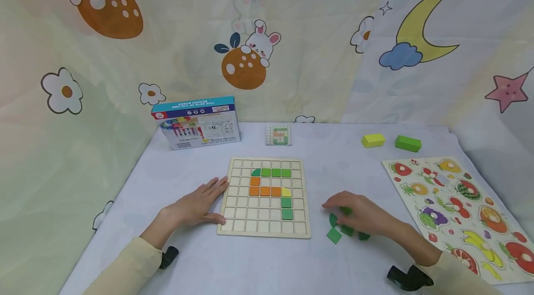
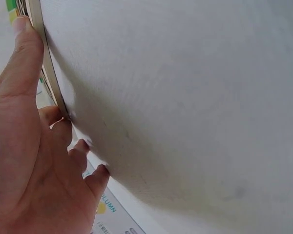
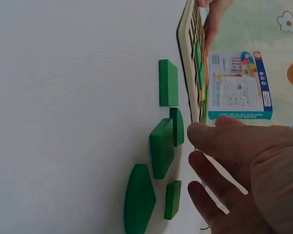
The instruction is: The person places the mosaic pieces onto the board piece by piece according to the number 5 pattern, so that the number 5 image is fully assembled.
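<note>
Landmark: the wooden grid board (image 1: 265, 228), square, lying flat on the white tablecloth (image 1: 267, 267), near edge toward the person. Nearest, just right of the board's near right corner: a cluster of loose green tiles (image 3: 161, 146), five counted in the right wrist view, all lying flat and close together, some touching; the head view shows fewer because the right hand (image 1: 362, 214) covers them. The longest tile (image 3: 138, 199) has pointed ends, and in the wrist view its long axis runs roughly parallel to the board's right edge. Right hand hovers palm down over the cluster, fingers loosely bent and slightly apart; cannot tell whether the fingertips touch a tile, and nothing is seen pinched. Left hand (image 1: 199, 204) lies flat on the cloth against the board's left edge, fingers straight and together, thumb and fingertips pressing the rim, holding nothing. On the board: seven green pieces, three orange, one yellow, eleven in all, set in cells around its centre. Right of the board, beyond the tiles: one fruit puzzle board (image 1: 459, 211). Behind the board: one small pattern card (image 1: 278, 135); to its left, one toy box (image 1: 196, 122); far right, two blocks, one yellow block (image 1: 373, 140), one green block (image 1: 407, 143).
</note>
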Demonstrator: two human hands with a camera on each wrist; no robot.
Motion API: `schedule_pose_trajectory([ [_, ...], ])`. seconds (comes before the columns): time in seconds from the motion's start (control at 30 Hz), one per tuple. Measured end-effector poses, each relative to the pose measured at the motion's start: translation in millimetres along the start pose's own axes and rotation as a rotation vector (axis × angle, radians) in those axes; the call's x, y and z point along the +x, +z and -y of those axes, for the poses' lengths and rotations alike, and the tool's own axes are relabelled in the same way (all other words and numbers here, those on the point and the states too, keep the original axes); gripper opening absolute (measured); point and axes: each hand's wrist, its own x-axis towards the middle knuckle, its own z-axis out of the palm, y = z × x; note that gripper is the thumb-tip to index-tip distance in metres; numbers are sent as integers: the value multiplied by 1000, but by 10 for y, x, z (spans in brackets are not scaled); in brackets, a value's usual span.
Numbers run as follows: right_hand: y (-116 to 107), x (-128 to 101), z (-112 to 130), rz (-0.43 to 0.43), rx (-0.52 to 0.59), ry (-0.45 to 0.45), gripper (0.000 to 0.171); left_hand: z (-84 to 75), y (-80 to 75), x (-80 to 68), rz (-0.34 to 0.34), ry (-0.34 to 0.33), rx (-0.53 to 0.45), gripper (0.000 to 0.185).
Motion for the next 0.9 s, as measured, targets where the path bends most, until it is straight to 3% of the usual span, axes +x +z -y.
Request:
schedule_pose_trajectory([
  [0.1,11,-74,-40,35,24,-57,40,2,0,2,3,-3,3,104],
  [0.23,56,-98,-45,-14,13,-117,36,22,18,9,7,-9,11,104],
  [0.47,180,-70,-10,-183,-98,-32,34,31,28,18,10,-14,9,105],
  [0.63,215,-32,30,-167,-135,4,33,31,25,17,9,-14,20,105],
  [0.9,233,13,93,-157,-154,-17,35,16,20,16,11,-9,12,105],
])
